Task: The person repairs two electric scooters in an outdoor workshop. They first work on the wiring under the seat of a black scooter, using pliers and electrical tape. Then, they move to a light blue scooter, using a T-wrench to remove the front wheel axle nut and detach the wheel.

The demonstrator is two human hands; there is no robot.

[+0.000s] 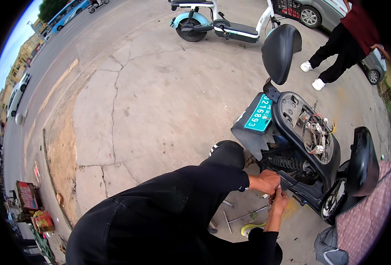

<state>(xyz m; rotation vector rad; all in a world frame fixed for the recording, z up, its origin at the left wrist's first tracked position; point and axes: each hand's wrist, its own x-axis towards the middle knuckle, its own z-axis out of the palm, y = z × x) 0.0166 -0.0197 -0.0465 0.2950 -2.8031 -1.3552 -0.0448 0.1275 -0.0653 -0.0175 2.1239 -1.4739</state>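
A dark electric scooter (292, 132) stands in front of me, its body open on top with loose wires (317, 137) and white connectors showing. Beside its lower side panel, below the coil spring (288, 162), my two hands meet. My left hand (268, 180) is closed, fingers bent against the scooter's side. Just below it, my right hand (278, 204) pinches with thumb and fingers close to the left one. Whatever lies between the fingers is too small and covered to make out. A T-shaped metal wrench (244, 217) lies on the ground under my hands.
A padded backrest (281, 55) rises at the scooter's rear; a black seat (362, 161) and pink quilted cover (368, 212) are at right. A white-and-blue scooter (235, 28) is parked beyond. A person in black trousers (343, 46) stands at upper right. Boxes (27, 194) sit far left.
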